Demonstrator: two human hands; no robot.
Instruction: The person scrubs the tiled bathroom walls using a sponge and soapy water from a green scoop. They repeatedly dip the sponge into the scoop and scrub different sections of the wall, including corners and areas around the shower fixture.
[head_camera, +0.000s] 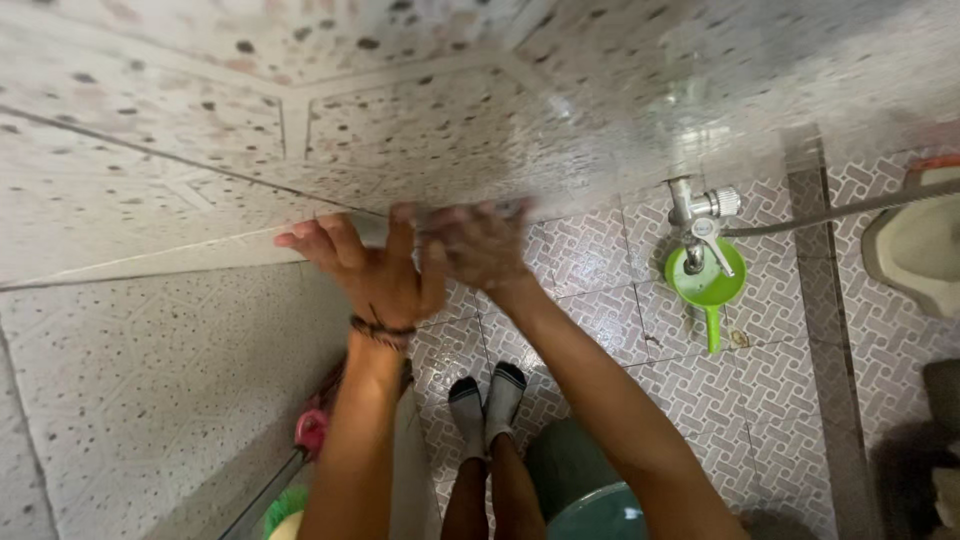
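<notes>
My left hand (365, 265) is raised in front of a speckled tiled wall (150, 200), its fingers spread apart, with dark thread bands around the wrist. My right hand (482, 245) is up beside it, blurred by motion, its fingers meeting the left palm. Neither hand holds anything that I can make out. Far below, my two feet in grey socks (486, 400) stand on the patterned floor tiles (760, 400).
A metal tap (700, 215) sticks out of the wall above a green dipper (708, 285) on the floor. A hose runs right toward a squat toilet (915, 250). A green bucket (590, 505) stands below, and brushes with a pink handle (312, 430) lean at the wall.
</notes>
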